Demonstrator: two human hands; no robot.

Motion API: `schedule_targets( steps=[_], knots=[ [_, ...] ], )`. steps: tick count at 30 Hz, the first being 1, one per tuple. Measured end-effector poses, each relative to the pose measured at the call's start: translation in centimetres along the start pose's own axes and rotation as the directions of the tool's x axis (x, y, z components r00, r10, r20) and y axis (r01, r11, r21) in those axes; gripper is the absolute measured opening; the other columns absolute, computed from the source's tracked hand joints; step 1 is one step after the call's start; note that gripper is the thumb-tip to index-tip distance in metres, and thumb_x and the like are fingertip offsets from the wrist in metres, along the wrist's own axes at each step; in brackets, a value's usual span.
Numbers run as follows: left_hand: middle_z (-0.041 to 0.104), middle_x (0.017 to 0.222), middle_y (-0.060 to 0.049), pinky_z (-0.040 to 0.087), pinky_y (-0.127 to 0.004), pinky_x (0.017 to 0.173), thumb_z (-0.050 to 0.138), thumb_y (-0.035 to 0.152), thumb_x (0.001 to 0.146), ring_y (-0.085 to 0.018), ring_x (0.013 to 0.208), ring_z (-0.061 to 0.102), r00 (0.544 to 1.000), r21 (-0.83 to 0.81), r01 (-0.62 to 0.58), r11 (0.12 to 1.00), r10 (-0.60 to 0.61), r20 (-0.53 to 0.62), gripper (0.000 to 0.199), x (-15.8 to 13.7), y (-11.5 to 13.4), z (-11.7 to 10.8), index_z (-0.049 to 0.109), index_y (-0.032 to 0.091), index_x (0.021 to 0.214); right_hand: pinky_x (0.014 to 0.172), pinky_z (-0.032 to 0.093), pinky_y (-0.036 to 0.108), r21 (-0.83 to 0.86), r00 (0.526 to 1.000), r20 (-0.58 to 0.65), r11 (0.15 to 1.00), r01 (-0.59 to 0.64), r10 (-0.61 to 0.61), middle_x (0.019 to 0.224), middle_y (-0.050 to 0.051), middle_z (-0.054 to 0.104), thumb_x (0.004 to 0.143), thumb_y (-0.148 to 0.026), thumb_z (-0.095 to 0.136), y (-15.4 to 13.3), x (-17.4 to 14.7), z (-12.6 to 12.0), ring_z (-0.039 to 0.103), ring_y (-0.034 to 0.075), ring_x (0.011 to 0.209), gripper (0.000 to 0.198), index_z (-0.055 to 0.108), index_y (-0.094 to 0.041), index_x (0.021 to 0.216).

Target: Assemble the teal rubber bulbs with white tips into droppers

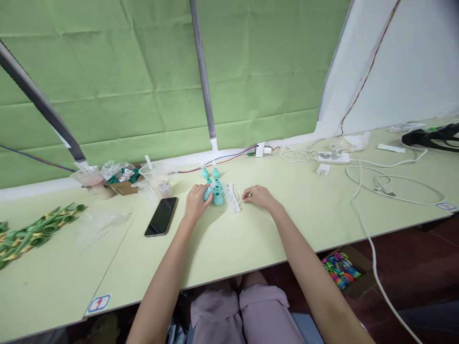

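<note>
My left hand (194,204) is closed around a small teal bulb-shaped bottle (207,193) with a white tip, tilted to the right. Just beside it stand several open-topped teal bottles (218,199) in short rows. Behind them are two more teal bottles with white tips (215,172). To the right of the rows lie several small white nozzle-like pieces (233,199), close together on the table. At the right edge of these pieces my right hand (260,197) has its fingertips pinched together, low over the tabletop; whatever is between them is too small to make out.
Left of my hands are a black phone (161,217), a plastic cup with a straw (159,182) and green pipe-like parts (39,231). White cables (358,191) and a power strip (332,157) lie right. A box of colourful pieces (340,270) sits below the table edge.
</note>
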State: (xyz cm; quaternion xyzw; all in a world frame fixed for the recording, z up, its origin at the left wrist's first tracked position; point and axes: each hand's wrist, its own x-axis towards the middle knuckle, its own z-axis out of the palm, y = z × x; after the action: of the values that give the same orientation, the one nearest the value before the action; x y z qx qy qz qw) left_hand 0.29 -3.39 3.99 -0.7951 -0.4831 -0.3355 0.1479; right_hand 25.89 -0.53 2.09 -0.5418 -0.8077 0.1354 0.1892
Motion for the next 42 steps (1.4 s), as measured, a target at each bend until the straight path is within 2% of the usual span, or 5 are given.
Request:
schedule_targets(
  steps=[12,16,19,30,42],
  knots=[
    [0.056,0.089,-0.007,0.041,-0.034,0.077,0.041,0.033,0.087,-0.020,0.087,0.048,0.994,-0.011,-0.105,0.994,0.105,0.032,0.031,-0.1,2.2,-0.1,0.054,0.021,0.113,0.065,0.041,0.026,0.208,0.987,-0.159,0.976,0.061,-0.028,0.080,-0.002,0.069,0.074,-0.034,0.061,-0.4,-0.1,-0.4,0.058,0.014,0.069,0.012,0.070,-0.027,0.079],
    [0.055,0.089,-0.008,0.042,-0.035,0.076,0.040,0.032,0.087,-0.021,0.087,0.049,0.978,0.043,-0.194,0.980,0.189,0.091,0.033,-0.2,3.2,0.3,0.051,0.021,0.116,0.065,0.046,0.026,0.560,0.978,-0.171,0.805,0.193,-0.116,0.087,0.001,0.069,0.080,-0.042,0.051,-2.5,-0.2,-0.4,0.059,0.013,0.065,0.031,0.066,-0.023,0.099],
    [0.055,0.088,-0.009,0.043,-0.035,0.076,0.039,0.033,0.088,-0.022,0.088,0.050,0.971,0.082,-0.230,0.970,0.223,0.084,0.032,-0.3,3.6,0.6,0.051,0.018,0.112,0.059,0.048,0.025,0.668,0.975,-0.153,0.710,0.224,-0.164,0.083,0.003,0.068,0.071,-0.042,0.062,-4.1,-0.2,0.2,0.059,0.012,0.059,0.032,0.068,-0.018,0.092],
    [0.057,0.082,-0.012,0.043,-0.028,0.058,0.030,0.034,0.091,-0.021,0.077,0.059,0.990,0.157,-0.120,0.980,0.107,0.088,0.029,-0.3,4.9,1.0,0.051,0.015,0.093,0.050,0.053,0.024,0.784,0.966,-0.239,0.569,0.250,-0.095,0.092,0.004,0.066,0.069,-0.040,0.063,-5.8,-0.7,0.1,0.060,0.018,0.078,0.033,0.067,-0.019,0.094],
    [0.059,0.079,-0.011,0.042,-0.028,0.055,0.032,0.037,0.090,-0.021,0.070,0.061,0.994,0.106,-0.023,0.994,0.011,0.109,0.029,-0.2,5.9,1.0,0.051,0.015,0.095,0.076,0.054,0.033,0.807,0.928,-0.362,0.529,0.264,0.090,0.081,0.004,0.069,0.063,-0.035,0.069,-7.6,-2.1,-0.2,0.065,0.021,0.079,0.030,0.068,-0.015,0.085]
  ],
)
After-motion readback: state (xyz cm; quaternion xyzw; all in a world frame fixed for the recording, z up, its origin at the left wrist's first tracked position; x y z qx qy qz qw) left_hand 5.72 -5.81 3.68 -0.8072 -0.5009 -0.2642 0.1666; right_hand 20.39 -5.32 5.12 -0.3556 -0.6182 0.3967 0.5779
